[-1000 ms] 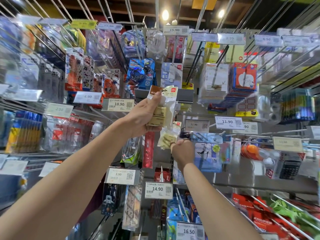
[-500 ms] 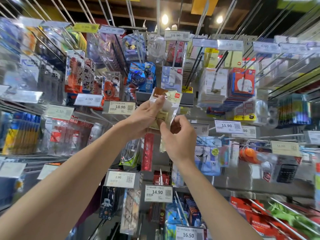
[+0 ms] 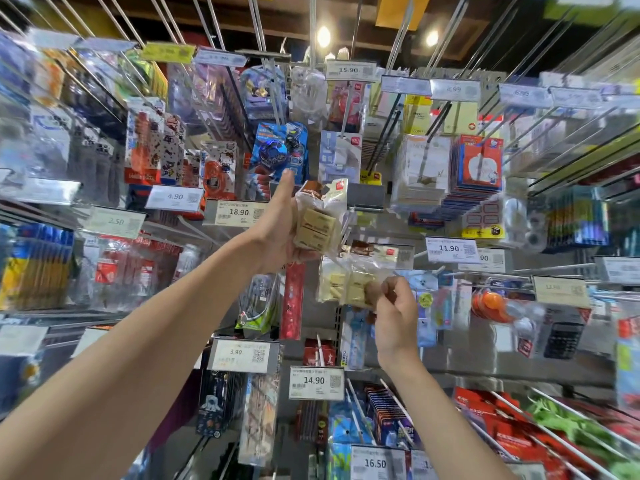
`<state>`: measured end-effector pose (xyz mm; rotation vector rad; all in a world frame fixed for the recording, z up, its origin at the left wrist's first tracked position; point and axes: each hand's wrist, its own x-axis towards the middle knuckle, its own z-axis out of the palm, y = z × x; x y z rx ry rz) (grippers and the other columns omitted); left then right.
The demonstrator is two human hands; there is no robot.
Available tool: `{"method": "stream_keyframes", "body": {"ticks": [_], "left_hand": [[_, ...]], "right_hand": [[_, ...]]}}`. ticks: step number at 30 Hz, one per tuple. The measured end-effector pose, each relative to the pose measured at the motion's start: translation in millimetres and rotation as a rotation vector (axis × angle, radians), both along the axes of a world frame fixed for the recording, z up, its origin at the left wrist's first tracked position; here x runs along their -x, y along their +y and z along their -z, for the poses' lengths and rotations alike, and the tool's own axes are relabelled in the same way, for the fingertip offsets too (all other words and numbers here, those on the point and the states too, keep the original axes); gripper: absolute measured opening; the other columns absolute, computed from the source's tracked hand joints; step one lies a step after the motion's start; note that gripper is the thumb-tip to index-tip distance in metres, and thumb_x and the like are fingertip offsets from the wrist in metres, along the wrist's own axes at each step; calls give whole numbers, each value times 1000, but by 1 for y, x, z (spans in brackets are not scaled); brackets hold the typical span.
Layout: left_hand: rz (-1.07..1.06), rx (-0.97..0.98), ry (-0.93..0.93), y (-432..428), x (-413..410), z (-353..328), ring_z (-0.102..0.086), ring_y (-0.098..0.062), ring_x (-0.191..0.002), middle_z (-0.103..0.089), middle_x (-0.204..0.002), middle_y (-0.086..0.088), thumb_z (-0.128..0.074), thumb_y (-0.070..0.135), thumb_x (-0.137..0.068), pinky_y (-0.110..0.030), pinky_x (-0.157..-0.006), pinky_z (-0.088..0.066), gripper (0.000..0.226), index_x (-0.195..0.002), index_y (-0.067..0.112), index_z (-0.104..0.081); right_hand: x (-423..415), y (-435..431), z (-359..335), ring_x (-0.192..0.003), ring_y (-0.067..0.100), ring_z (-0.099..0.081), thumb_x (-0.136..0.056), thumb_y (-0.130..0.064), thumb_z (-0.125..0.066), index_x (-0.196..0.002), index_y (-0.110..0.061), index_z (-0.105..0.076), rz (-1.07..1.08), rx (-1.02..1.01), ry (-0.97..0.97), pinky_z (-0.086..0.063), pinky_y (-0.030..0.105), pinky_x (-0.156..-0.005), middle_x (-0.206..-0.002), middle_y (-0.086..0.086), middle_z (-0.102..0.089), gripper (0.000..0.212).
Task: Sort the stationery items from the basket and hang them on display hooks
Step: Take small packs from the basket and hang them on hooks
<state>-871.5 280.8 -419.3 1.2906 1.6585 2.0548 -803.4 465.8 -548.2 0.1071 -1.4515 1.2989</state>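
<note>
Clear-film eraser pack [image 3: 317,223] sits gripped in left hand [image 3: 277,233]; right hand [image 3: 396,317] fingers [image 3: 375,292] pinch 2nd pack [image 3: 346,285] by a corner only. Slick wrap, may slip & drop before hanging.

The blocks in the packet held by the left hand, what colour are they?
Pale beige, in the head view: the blocks sit in a clear packet.

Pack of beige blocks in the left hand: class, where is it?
Head view, centre: the pack of beige blocks, held by the left hand, right of the 18.90 price tag.
</note>
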Motion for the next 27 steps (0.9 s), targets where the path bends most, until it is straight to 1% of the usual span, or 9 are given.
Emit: {"method": "stream_keyframes", "body": {"ticks": [6,9,14,17,19,21,22,25,27], "left_hand": [[18,17,-1,1,7,1,-67,-27,-89,-72,-101,-15,-7,84,-93,-29,-59,-51,88,-106,13,-57],[13,26,10,1,9,0,-71,-21,-73,-75,-90,-11,-7,84,-93,-27,-56,-54,89,-104,14,-61],[9,35,31,2,12,1,-70,-20,-73,-74,-92,-10,-6,84,-93,-29,-60,-54,93,-114,11,-59],[2,26,34,3,8,1,-69,-19,-71,-74,-89,-8,-7,83,-94,-28,-59,-53,91,-105,13,-63],[-6,20,35,2,6,2,-68,-17,-68,-74,-85,-6,-7,82,-95,-26,-57,-52,89,-87,20,-71],[2,32,49,1,5,2,-67,-17,-71,-74,-87,-6,-7,82,-95,-26,-58,-51,91,-71,28,-77],[5,37,56,1,5,3,-66,-18,-75,-74,-90,-8,-8,82,-95,-28,-60,-51,91,-69,29,-78],[20,38,50,1,8,2,-65,-22,-83,-74,-97,-11,-12,82,-96,-28,-61,-51,88,-82,25,-78],[42,39,51,2,11,3,-64,-22,-84,-73,-100,-11,-16,80,-97,-29,-62,-51,83,-100,19,-73]], "right_hand": [[3,-12,-10,-67,17,-37,-98,-34,-64,-82,-15,-43,-27,-212,-16,-37,39,-60,-73,-3,-39,33],[6,-15,-20,-68,17,-42,-95,-40,-64,-84,-18,-47,-6,-196,-40,-40,41,-63,-74,-5,-44,31],[13,-13,-27,-71,19,-49,-89,-43,-64,-83,-25,-49,0,-138,-105,-45,45,-67,-79,0,-50,24],[16,-11,-24,-68,22,-48,-83,-47,-65,-74,-32,-47,-23,-117,-128,-44,47,-65,-73,-1,-48,25],[22,-6,-20,-68,26,-53,-88,-39,-68,-75,-27,-46,-52,-78,-151,-48,53,-63,-71,4,-50,28],[31,-2,-19,-70,31,-61,-95,-25,-67,-77,-20,-43,-38,-26,-205,-54,61,-70,-75,9,-52,30],[36,1,-19,-73,35,-66,-97,-20,-66,-77,-18,-42,-27,5,-236,-58,59,-73,-78,11,-52,31],[47,5,-19,-79,37,-67,-97,-13,-61,-79,-14,-40,-1,41,-283,-55,40,-63,-79,13,-50,28],[54,8,-20,-84,41,-65,-97,-11,-60,-85,-6,-46,10,88,-328,-56,41,-69,-84,22,-58,19]]}}
